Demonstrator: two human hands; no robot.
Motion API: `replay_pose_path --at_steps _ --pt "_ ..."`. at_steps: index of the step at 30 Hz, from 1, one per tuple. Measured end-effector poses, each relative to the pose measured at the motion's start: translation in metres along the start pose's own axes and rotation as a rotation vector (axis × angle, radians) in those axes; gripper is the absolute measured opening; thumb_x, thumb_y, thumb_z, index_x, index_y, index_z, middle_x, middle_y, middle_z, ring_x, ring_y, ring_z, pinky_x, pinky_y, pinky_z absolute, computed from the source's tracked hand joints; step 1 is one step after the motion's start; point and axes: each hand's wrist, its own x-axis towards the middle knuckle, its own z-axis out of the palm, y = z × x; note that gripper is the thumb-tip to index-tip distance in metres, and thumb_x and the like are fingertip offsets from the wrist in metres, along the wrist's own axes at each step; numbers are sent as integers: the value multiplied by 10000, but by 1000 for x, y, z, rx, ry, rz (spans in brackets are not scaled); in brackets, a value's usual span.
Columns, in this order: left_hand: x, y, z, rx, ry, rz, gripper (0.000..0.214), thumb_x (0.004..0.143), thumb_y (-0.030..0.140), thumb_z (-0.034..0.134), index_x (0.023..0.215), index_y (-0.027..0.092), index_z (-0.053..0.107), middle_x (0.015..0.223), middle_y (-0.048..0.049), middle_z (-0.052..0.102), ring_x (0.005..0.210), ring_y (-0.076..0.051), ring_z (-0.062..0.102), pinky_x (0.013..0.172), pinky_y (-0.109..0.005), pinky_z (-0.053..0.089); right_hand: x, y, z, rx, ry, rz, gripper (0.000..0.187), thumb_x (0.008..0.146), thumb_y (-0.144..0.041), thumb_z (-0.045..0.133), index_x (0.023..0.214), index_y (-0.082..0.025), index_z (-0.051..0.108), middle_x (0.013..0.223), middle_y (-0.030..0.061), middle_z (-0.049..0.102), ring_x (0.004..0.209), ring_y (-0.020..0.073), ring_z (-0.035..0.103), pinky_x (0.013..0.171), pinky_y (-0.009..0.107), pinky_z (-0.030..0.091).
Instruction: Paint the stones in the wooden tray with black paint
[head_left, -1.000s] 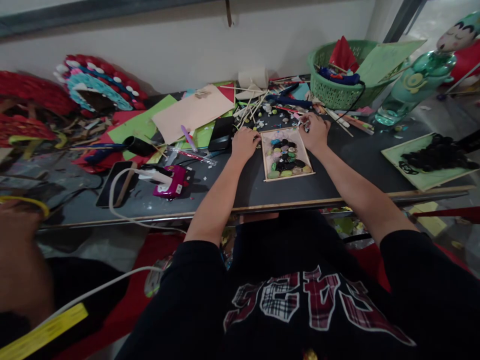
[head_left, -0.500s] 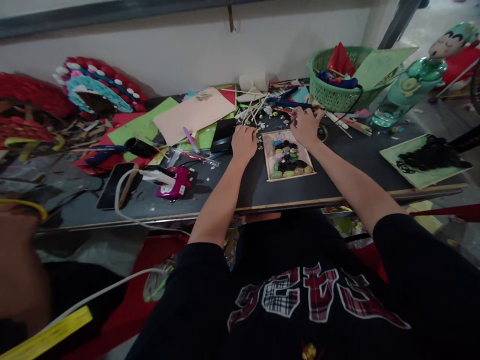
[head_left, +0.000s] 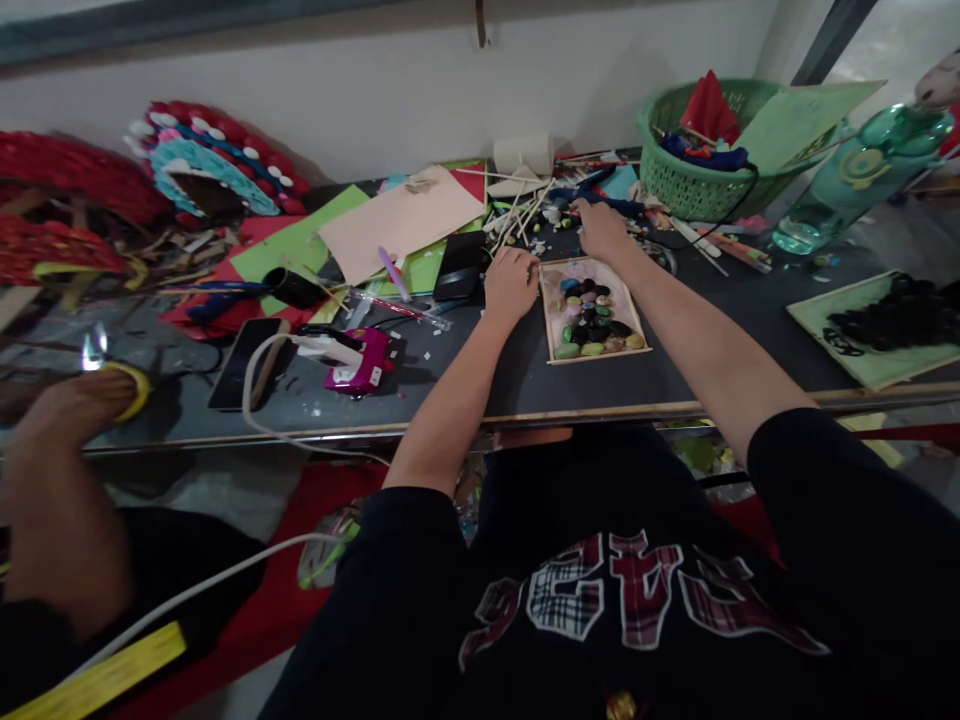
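Note:
A small framed panel [head_left: 594,352] lies on the dark table before me, with several coloured pebbles [head_left: 592,310] arranged on its pale surface. My left hand [head_left: 513,283] rests at the panel's upper left corner, fingers bent but apart, with nothing visible in them. Beyond the top edge, my right hand [head_left: 602,234] reaches over loose small stones [head_left: 559,215] and scraps. Its index finger stretches out to the left; the other fingers are partly hidden, and I see nothing held.
Thin sticks [head_left: 517,215] and coloured paper [head_left: 405,222] lie behind my left hand. A green basket [head_left: 694,185] and a bottle [head_left: 855,180] stand back right; a green board [head_left: 847,345] is nearer. Left are a pink power adapter [head_left: 360,362], a phone [head_left: 244,365] and another person's hand with yellow-handled scissors [head_left: 135,392].
My right hand has moved to the far side of the panel, its index finger stretching left. My left hand stays by the corner. The other person's hand has risen into view with the scissors.

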Motion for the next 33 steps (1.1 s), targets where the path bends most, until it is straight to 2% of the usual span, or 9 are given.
replay_pose_path --at_steps 6,11,14,17,20,22,25,28,33 --pt "0 1 -3 0 -7 -11 224 928 224 455 972 200 674 1109 -109 699 1178 -279 576 1084 -431 462 -9 -20 -15 -33 -21 70 616 857 45 463 1458 -90 452 1349 216 629 1239 319 610 1028 442 485" --pt "0 3 -4 4 -14 -11 235 922 214 454 974 205 682 1110 -114 697 1176 -282 577 1075 -438 465 -11 -29 -11 -2 -25 41 478 868 57 442 1318 -32 574 1270 239 664 1279 322 587 1074 450 466" --pt "0 4 -4 -3 -15 6 236 936 216 449 968 213 682 1102 -103 701 1166 -271 579 1087 -431 457 -8 -27 -4 26 54 117 490 875 22 473 1364 0 500 1286 266 640 1291 348 575 1058 477 474" --pt "1 4 -4 0 -20 14 234 947 218 452 974 212 685 1109 -96 701 1173 -263 579 1093 -418 454 1 -19 5 80 118 143 423 957 -142 462 1352 4 499 1265 283 631 1283 375 570 1032 507 473" --pt "1 5 -5 -7 -26 9 226 946 213 458 1000 207 677 1132 -102 697 1191 -268 576 1105 -421 444 11 -10 13 149 150 129 494 1035 -348 352 1346 5 504 1234 292 619 1256 390 591 1006 533 465" --pt "1 6 -6 -16 -15 -2 222 935 202 468 1041 202 664 1161 -105 692 1209 -270 570 1116 -425 435 17 -6 16 166 156 172 559 1056 -393 262 1340 28 497 1223 303 604 1254 398 603 1005 540 459" --pt "1 6 -6 -23 3 -19 238 915 188 479 1090 193 640 1190 -112 684 1232 -273 558 1124 -428 429 22 -7 16 170 144 238 592 1059 -426 266 1365 37 472 1219 313 599 1267 409 607 1012 536 462" --pt "0 6 -5 -31 9 -19 234 911 192 473 1085 204 629 1191 -108 686 1233 -275 560 1124 -438 431 21 -9 8 163 114 235 597 1022 -438 425 1414 12 440 1185 306 634 1227 422 634 994 539 477" --pt "0 6 -5 -29 21 -16 229 911 196 483 1078 211 638 1185 -102 694 1232 -274 563 1125 -432 432 12 -10 -5 149 79 239 522 977 -234 498 1432 7 412 1188 303 660 1183 401 664 986 514 492"
